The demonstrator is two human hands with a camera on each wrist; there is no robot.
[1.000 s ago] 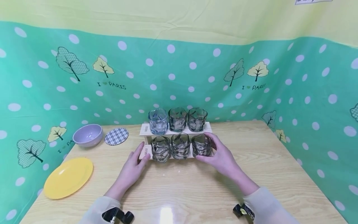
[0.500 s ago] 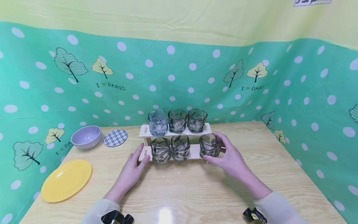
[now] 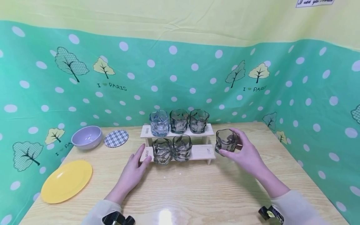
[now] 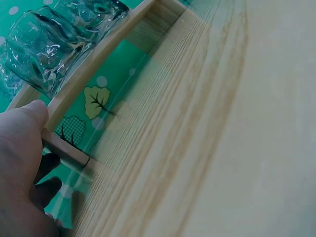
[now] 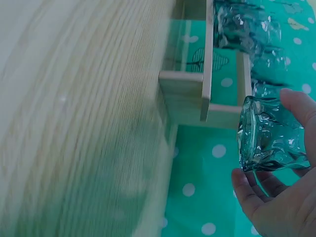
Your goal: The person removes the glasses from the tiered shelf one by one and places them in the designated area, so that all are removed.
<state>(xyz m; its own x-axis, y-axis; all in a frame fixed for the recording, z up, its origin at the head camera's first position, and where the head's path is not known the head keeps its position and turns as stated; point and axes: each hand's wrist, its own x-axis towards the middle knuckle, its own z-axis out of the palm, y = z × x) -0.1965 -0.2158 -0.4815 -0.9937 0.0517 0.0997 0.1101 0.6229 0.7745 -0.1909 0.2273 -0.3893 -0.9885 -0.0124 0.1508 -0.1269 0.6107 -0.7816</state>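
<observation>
My right hand (image 3: 247,156) grips a smoky grey glass tumbler (image 3: 226,141) with wavy sides, thumb in front and fingers behind. The tumbler is held in the air just off the right end of a two-step wooden rack (image 3: 201,152); its thick base (image 5: 248,133) faces the rack in the right wrist view. My left hand (image 3: 133,170) holds the left end of the rack's lower step, thumb (image 4: 37,112) at its front corner. Two grey tumblers (image 3: 162,151) stand on the lower step. On the upper step are a bluish tumbler (image 3: 159,123) and two grey ones (image 3: 199,121).
A lilac bowl (image 3: 87,137), a round checked coaster (image 3: 116,138) and a yellow oval plate (image 3: 66,182) lie on the left of the wooden table (image 3: 182,197). Behind and at the right hangs a green dotted cloth (image 3: 194,78).
The right hand has lifted the right-hand tumbler off the lower step and carried it right, past the rack's end. The left hand has stayed at the rack's left end.
</observation>
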